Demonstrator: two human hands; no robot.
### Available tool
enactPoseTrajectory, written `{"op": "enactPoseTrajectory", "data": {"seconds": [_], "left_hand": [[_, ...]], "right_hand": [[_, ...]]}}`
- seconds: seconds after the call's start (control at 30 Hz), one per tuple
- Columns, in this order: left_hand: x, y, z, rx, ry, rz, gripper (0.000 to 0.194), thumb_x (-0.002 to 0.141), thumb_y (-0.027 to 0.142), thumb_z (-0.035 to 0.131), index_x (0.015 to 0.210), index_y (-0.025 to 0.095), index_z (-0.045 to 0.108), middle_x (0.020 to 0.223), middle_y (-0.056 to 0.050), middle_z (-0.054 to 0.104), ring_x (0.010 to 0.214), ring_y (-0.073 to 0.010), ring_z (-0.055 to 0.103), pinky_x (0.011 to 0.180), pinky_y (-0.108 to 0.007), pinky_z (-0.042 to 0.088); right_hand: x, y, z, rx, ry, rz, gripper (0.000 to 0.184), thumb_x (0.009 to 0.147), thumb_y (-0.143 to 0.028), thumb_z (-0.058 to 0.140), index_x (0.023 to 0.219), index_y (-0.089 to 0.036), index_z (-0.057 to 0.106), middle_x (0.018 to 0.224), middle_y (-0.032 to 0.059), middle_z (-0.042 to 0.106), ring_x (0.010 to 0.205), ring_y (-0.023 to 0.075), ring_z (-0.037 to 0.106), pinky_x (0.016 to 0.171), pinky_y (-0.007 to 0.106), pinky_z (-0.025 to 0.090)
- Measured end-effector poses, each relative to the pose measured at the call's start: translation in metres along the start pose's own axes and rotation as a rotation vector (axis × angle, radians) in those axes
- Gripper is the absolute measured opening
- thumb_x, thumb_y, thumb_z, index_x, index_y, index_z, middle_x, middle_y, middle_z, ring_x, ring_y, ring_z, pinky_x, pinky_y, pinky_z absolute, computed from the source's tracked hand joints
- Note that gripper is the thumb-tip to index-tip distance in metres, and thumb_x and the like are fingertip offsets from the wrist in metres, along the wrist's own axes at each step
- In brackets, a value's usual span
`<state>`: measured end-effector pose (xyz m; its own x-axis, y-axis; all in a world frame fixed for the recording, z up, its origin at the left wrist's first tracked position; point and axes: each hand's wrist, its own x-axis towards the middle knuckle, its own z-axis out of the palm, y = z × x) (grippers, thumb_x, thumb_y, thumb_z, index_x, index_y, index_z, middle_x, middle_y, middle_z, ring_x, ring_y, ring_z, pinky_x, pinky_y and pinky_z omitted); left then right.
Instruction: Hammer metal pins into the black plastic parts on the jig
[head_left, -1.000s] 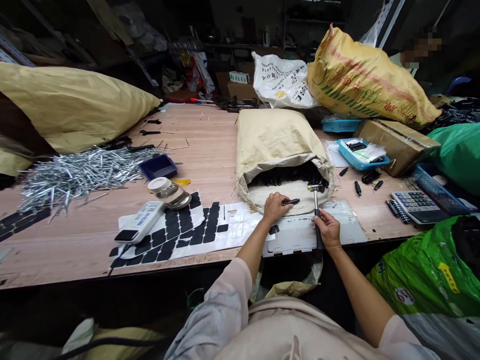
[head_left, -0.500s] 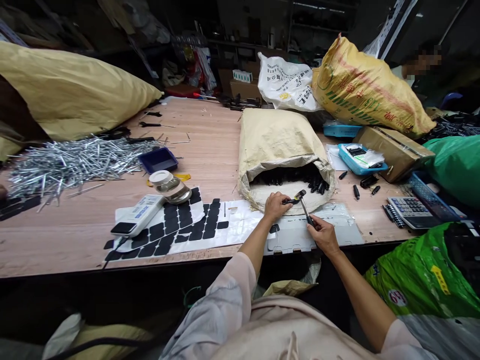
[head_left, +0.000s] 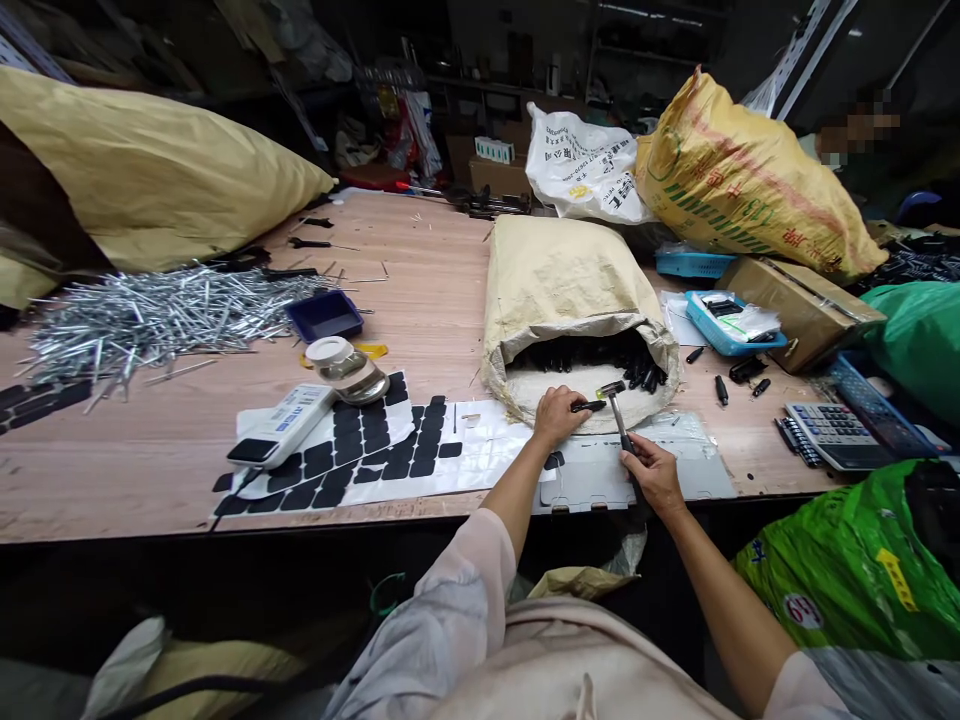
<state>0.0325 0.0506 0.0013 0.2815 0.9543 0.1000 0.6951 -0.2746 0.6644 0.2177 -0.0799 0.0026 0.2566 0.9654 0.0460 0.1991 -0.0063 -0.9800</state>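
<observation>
My left hand (head_left: 559, 416) is closed on a slim black part (head_left: 589, 406), held at the mouth of a beige sack (head_left: 574, 270). What exactly the part is I cannot make out. In my right hand (head_left: 654, 474) is the dark grip of a small hammer (head_left: 621, 420). Its head is just above and to the right of the black part; whether they touch I cannot tell. Many similar dark pieces (head_left: 645, 370) fill the sack opening. Under both hands lies a grey-white board (head_left: 667, 460), next to a white sheet with black stickers (head_left: 424, 440).
A heap of metal rods (head_left: 172, 315) spreads at the left, near a dark blue tray (head_left: 325, 315). A glass jar (head_left: 349, 370) stands beside a white device (head_left: 285, 425). Rightward are a calculator (head_left: 836, 430), a blue basket (head_left: 731, 335) and a cardboard box (head_left: 802, 305). A person is at the far right.
The hammer head has shifted slightly away from the black part, which shows more plainly between hand and hammer. Both hands keep their hold. The whole view has moved a little.
</observation>
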Motion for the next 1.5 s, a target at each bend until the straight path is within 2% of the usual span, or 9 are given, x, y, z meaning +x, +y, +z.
{"op": "enactPoseTrajectory", "data": {"seconds": [0.4, 0.5, 0.67, 0.77, 0.87, 1.0, 1.13, 1.3, 1.5], "left_hand": [[-0.017, 0.013, -0.021, -0.128, 0.098, 0.061, 0.029, 0.097, 0.037, 0.046, 0.080, 0.020, 0.062, 0.088, -0.004, 0.063, 0.087, -0.0188, 0.053, 0.081, -0.031, 0.042], [-0.061, 0.025, -0.034, -0.185, 0.113, 0.155, 0.033, 0.098, 0.041, 0.040, 0.082, 0.020, 0.060, 0.082, -0.003, 0.062, 0.080, -0.0176, 0.053, 0.076, -0.030, 0.043], [-0.165, 0.020, -0.038, -0.111, -0.194, 0.284, 0.034, 0.097, 0.047, 0.041, 0.093, 0.023, 0.065, 0.073, -0.002, 0.065, 0.068, -0.0159, 0.059, 0.069, -0.028, 0.043], [-0.207, 0.008, -0.030, 0.058, -0.318, 0.194, 0.035, 0.098, 0.045, 0.039, 0.101, 0.025, 0.067, 0.073, -0.003, 0.069, 0.067, -0.0170, 0.064, 0.068, -0.028, 0.043], [-0.220, 0.011, -0.024, 0.141, -0.357, -0.005, 0.035, 0.097, 0.043, 0.044, 0.123, 0.028, 0.062, 0.073, 0.000, 0.070, 0.068, -0.0187, 0.067, 0.065, -0.027, 0.042], [-0.189, 0.040, -0.035, 0.059, -0.286, -0.098, 0.031, 0.091, 0.042, 0.055, 0.115, 0.030, 0.069, 0.059, 0.004, 0.063, 0.060, -0.0160, 0.063, 0.061, -0.024, 0.040], [-0.099, 0.053, -0.054, -0.059, -0.005, -0.170, 0.031, 0.093, 0.041, 0.049, 0.102, 0.024, 0.073, 0.062, 0.002, 0.064, 0.056, -0.0138, 0.058, 0.056, -0.024, 0.038], [0.018, 0.025, -0.067, 0.056, 0.289, -0.475, 0.027, 0.091, 0.037, 0.051, 0.097, 0.025, 0.074, 0.091, -0.006, 0.076, 0.086, -0.0233, 0.068, 0.068, -0.030, 0.045], [0.073, -0.002, -0.058, 0.239, 0.277, -0.612, 0.027, 0.087, 0.036, 0.056, 0.098, 0.020, 0.075, 0.104, -0.017, 0.075, 0.098, -0.0331, 0.069, 0.081, -0.040, 0.050]], "right_hand": [[0.011, 0.003, -0.005, 0.232, 0.046, 0.049, 0.046, 0.072, -0.047, 0.077, 0.103, -0.014, 0.069, 0.066, 0.0011, 0.068, 0.045, 0.0129, 0.054, 0.045, 0.027, 0.044], [0.011, 0.004, -0.005, 0.235, 0.039, 0.045, 0.045, 0.073, -0.047, 0.076, 0.102, -0.014, 0.069, 0.065, 0.0009, 0.068, 0.045, 0.0129, 0.055, 0.046, 0.027, 0.044], [0.010, 0.004, -0.005, 0.238, 0.022, 0.037, 0.045, 0.073, -0.046, 0.076, 0.104, -0.013, 0.069, 0.066, 0.0009, 0.068, 0.045, 0.0126, 0.054, 0.046, 0.028, 0.045], [0.010, 0.004, -0.005, 0.229, 0.025, 0.032, 0.046, 0.072, -0.046, 0.076, 0.104, -0.013, 0.069, 0.066, 0.0008, 0.068, 0.045, 0.0123, 0.054, 0.046, 0.027, 0.045], [0.009, 0.005, -0.004, 0.210, 0.023, 0.024, 0.047, 0.073, -0.047, 0.076, 0.105, -0.013, 0.069, 0.067, 0.0013, 0.068, 0.045, 0.0127, 0.055, 0.046, 0.027, 0.045], [0.007, 0.007, -0.003, 0.195, 0.026, 0.041, 0.047, 0.072, -0.045, 0.077, 0.106, -0.013, 0.069, 0.067, 0.0008, 0.068, 0.045, 0.0127, 0.055, 0.046, 0.027, 0.046], [0.007, 0.009, -0.002, 0.177, 0.010, 0.038, 0.047, 0.072, -0.043, 0.077, 0.107, -0.013, 0.069, 0.067, 0.0003, 0.067, 0.046, 0.0125, 0.055, 0.046, 0.026, 0.046], [0.008, 0.008, -0.002, 0.179, 0.028, 0.032, 0.046, 0.073, -0.045, 0.076, 0.106, -0.014, 0.069, 0.068, 0.0013, 0.068, 0.047, 0.0135, 0.056, 0.046, 0.027, 0.047], [0.009, 0.004, -0.001, 0.214, 0.041, 0.061, 0.043, 0.072, -0.042, 0.075, 0.104, -0.014, 0.069, 0.067, 0.0013, 0.068, 0.045, 0.0130, 0.056, 0.045, 0.026, 0.046]]}}
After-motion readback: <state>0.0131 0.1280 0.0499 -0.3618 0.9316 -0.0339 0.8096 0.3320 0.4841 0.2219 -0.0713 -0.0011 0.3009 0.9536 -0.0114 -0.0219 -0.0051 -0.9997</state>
